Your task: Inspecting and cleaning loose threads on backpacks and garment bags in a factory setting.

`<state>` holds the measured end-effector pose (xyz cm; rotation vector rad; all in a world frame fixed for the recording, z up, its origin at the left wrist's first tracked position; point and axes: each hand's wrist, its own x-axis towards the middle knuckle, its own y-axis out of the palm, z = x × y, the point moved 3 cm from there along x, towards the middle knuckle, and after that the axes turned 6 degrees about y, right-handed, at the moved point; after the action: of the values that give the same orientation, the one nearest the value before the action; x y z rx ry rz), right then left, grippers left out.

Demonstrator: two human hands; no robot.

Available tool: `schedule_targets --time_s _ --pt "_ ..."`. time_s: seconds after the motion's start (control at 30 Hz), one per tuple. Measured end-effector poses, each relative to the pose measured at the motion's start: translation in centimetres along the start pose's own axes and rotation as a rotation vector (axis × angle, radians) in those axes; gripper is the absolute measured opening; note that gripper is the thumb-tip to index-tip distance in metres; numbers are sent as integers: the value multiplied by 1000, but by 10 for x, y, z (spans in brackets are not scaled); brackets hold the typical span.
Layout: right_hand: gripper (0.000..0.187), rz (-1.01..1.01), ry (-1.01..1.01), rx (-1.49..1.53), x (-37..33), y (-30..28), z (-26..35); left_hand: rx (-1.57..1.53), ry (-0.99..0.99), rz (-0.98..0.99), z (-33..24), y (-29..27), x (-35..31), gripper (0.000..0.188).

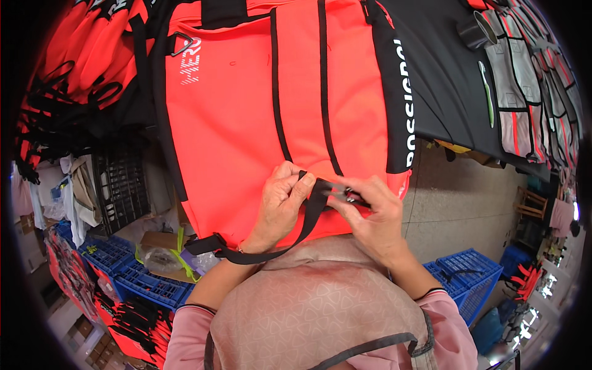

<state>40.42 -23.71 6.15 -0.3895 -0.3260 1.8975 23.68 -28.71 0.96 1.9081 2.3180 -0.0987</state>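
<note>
A large bright red-orange bag [228, 123] with black trim lies in front of me, its near edge at my lap. My left hand [276, 206] is closed, pinching a black webbing strap [316, 206] between thumb and fingers near the bag's lower middle. From there the strap loops down and leftward below my wrist to a loose end on the left. My right hand [377, 216] is closed around small thread snips [354, 197], dark-handled with grey metal tips. Those tips are at the strap, close to my left fingertips, and partly smeared by motion.
More red and black bags [92, 49] with dangling straps are piled at far left. Blue plastic crates [154, 285] stand on both sides of me. The dark table [447, 92] at the right bears a black cup [476, 31], a green-handled toothbrush [487, 92] and grey-red panels [515, 74].
</note>
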Motion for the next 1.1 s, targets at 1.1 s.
schedule_targets --time_s 1.1 --pt "27 -112 -366 -626 -11 -19 8 80 36 -45 2 2 2 34"
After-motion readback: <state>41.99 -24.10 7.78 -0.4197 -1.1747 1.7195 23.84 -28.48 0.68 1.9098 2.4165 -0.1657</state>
